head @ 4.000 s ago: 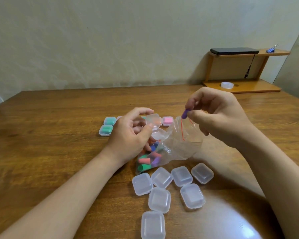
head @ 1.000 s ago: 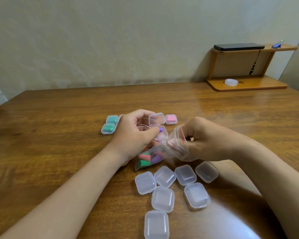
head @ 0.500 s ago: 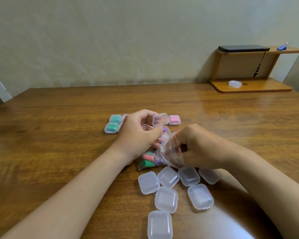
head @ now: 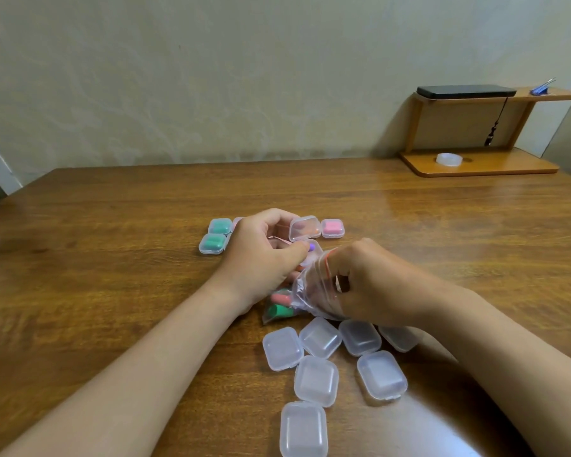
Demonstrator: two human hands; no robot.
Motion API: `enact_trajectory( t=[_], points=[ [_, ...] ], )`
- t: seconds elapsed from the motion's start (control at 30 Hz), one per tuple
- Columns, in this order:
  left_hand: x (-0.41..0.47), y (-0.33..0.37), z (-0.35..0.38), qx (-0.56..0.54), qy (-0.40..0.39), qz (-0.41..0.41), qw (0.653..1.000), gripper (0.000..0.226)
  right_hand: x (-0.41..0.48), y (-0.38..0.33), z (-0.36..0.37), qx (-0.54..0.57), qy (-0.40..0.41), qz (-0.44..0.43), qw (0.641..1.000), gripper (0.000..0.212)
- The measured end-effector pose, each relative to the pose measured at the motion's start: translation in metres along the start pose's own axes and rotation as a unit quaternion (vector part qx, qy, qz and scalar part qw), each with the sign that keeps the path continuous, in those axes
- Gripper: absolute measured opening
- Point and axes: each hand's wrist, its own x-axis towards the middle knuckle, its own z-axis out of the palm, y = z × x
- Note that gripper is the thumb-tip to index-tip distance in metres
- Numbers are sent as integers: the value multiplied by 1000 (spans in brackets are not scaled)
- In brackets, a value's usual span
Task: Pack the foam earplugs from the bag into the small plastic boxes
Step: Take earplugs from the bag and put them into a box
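Gripping a small open clear plastic box with a purple foam earplug inside, the left hand may spill it if the right hand, curled into the clear zip bag alongside, jolts.

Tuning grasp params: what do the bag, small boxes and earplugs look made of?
Bag: thin clear plastic film, glossy, crumpled under the right hand. Small boxes: rigid translucent plastic, slightly frosted, moulded rounded corners. Earplugs: matte, coloured, probably foam; texture too small to confirm.
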Motion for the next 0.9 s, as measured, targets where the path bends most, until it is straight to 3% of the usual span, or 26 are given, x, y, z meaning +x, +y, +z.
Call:
enact_trajectory(
  t=[0.17,0.63,0.77,0.9],
  points=[
    [-3,2,-2,7,-13,-30,999,19,-7,-3,-18,7,5,32,999,5],
    [-7,10,-2,1,-29,-55,998,17,-20,-1,-54,104,61,86,989,13],
    [-7,12,-2,-9,-22,-45,999,16,-25,4,-65,126,136,85,979,16],
    [-6,9,-1,-12,1,-40,999,17,-23,7,-66,125,293,31,947,6]
  ],
)
